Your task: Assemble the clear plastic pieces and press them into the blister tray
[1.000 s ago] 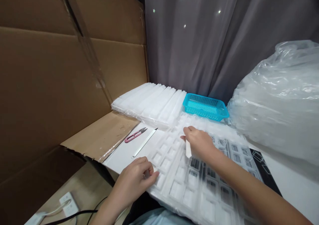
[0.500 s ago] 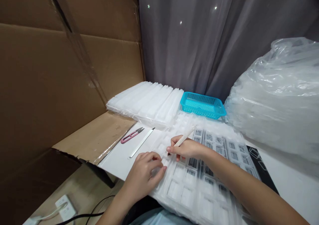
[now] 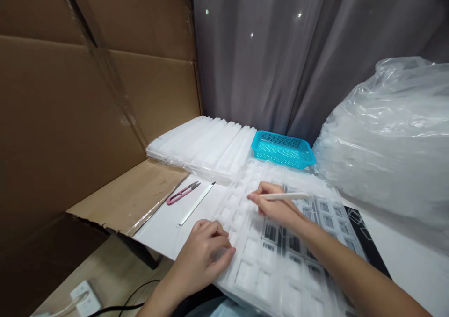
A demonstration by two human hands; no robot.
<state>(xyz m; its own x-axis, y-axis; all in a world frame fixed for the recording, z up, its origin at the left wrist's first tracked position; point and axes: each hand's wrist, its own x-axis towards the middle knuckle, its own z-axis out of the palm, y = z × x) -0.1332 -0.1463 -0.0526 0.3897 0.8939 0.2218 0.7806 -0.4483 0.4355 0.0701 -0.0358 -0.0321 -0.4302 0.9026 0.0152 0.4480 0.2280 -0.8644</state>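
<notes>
My right hand point(image 3: 271, 202) pinches a slim white pen-like tool point(image 3: 289, 196), its back end pointing right and its tip hidden by the fingers. That hand is over the upper left part of a clear plastic tray point(image 3: 245, 270) with rows of rectangular compartments. White pieces fill many compartments, while others look dark or see-through. At the tray's left edge rests my left hand point(image 3: 206, 249), loosely curled, thumb apart from the fingers, with nothing seen in it. Beyond it lie pink thread snips point(image 3: 182, 194) and a second slim white tool with a dark tip point(image 3: 197, 204).
Behind the tray are a stack of white ridged trays point(image 3: 199, 144) and a blue perforated basket point(image 3: 283, 151). A large clear bag point(image 3: 389, 144) bulges at the right. Cardboard point(image 3: 126, 193) lies on the left, below a tall cardboard box point(image 3: 147, 88). A power strip point(image 3: 86, 298) sits on the floor.
My right hand has moved up and to the right across the tray, and the white tool has tipped from slanted to nearly level. My left hand has barely moved.
</notes>
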